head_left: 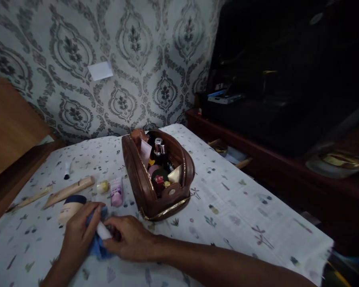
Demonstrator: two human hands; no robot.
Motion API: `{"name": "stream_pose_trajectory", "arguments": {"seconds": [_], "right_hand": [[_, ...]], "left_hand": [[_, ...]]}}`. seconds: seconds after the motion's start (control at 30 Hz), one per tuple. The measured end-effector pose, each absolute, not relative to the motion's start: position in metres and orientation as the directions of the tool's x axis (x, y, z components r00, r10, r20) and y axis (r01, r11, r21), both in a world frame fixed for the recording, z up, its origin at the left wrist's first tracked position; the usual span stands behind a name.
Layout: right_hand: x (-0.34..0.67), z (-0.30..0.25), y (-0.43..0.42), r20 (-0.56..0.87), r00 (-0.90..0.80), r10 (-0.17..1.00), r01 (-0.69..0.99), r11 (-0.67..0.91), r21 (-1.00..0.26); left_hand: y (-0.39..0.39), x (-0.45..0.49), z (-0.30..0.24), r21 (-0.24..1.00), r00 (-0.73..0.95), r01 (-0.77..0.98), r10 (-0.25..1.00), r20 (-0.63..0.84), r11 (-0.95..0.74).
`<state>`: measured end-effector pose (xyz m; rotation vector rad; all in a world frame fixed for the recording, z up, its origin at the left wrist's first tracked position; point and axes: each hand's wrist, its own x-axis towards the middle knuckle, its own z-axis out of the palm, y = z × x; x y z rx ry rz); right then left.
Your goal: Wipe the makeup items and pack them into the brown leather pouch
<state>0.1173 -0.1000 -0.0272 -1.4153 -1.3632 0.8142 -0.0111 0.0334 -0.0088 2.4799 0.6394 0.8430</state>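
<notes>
My left hand [81,228] is closed around a blue cloth [98,248], which bunches beneath its fingers. A small white cylindrical container [103,230] lies against the cloth between both hands. My right hand [131,238] pinches the near end of that container; its exact kind does not show. Just beyond my hands stands an open brown toiletry bag [134,172] with gold zips, packed with bottles and other cosmetics. A beige jar with a dark lid [70,209] rests beside my left hand. Behind it are a pink tube [116,192] and a small yellowish jar [102,186].
Farther left on the patterned tablecloth [227,223] lie a long beige tube [70,191], a thin stick-like item [32,198] and a small white tube with a black cap [67,170]. A wooden panel [14,127] borders the left; dark red furniture [275,175] borders the right.
</notes>
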Motion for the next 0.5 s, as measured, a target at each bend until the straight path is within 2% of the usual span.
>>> {"name": "stream_pose_trajectory", "arguments": {"seconds": [0.13, 0.23, 0.3, 0.37, 0.5], "right_hand": [[0.119, -0.028, -0.101, 0.184, 0.082, 0.979, 0.443, 0.129, -0.887], [0.120, -0.027, -0.102, 0.194, 0.048, 0.980, 0.479, 0.148, -0.865], [0.121, -0.027, -0.103, 0.196, 0.037, 0.980, 0.494, 0.153, -0.856], [0.120, -0.028, -0.103, 0.199, 0.041, 0.979, 0.518, 0.150, -0.842], [0.117, -0.030, -0.102, 0.215, 0.035, 0.976, 0.575, 0.157, -0.803]], "left_hand": [[0.033, -0.011, -0.002, 0.809, 0.541, 0.357, 0.809, 0.229, -0.467], [0.030, -0.006, 0.004, 0.947, 0.427, 0.290, 0.904, -0.003, -0.134], [0.026, -0.004, 0.006, 0.973, 0.384, 0.232, 0.917, -0.108, 0.017], [0.023, -0.004, 0.006, 0.979, 0.379, 0.175, 0.911, -0.161, 0.100], [0.024, -0.006, 0.002, 0.954, 0.499, 0.042, 0.821, -0.277, 0.297]]}}
